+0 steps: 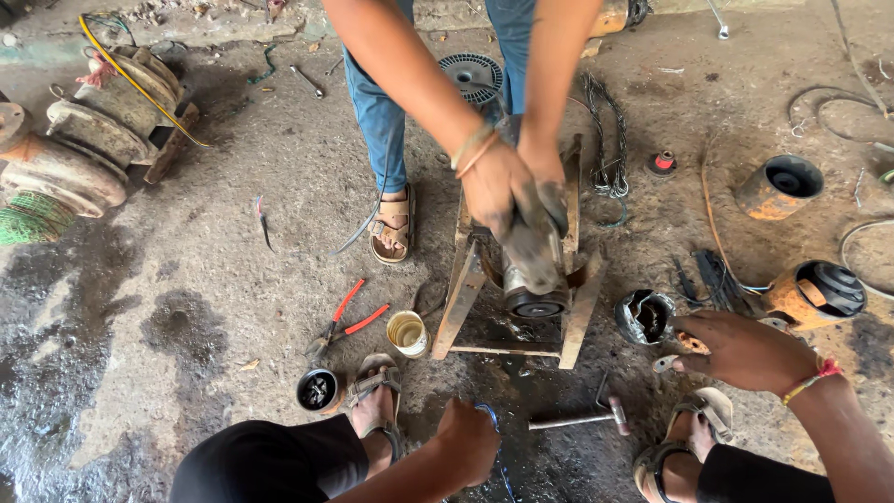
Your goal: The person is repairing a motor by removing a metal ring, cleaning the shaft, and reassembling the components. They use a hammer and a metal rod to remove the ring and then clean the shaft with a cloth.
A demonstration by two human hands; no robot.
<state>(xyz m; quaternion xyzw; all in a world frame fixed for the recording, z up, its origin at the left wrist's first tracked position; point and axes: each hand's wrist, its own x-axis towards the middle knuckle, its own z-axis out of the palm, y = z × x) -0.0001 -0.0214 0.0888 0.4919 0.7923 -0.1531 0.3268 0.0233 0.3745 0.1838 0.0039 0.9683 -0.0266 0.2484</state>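
Two of the wearer's hands flank the rusty angle-iron stand (463,298): left hand (470,442) fisted on a half-hidden blue cord (492,419), right hand (740,349) spread flat.

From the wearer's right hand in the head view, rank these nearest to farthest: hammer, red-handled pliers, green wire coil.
Measured from the right hand:
1. Hammer, on the floor just left of the hand, by the wearer's foot.
2. Red-handled pliers, beyond the metal stand, mid-left.
3. Green wire coil, at the far left edge.

Metal frame (463,298) set at centre, motor part (534,300) held in it; pliers (341,321) and cup (407,333) at nine o'clock; hammer (579,420) at five o'clock; slotted core (644,316) at three o'clock.
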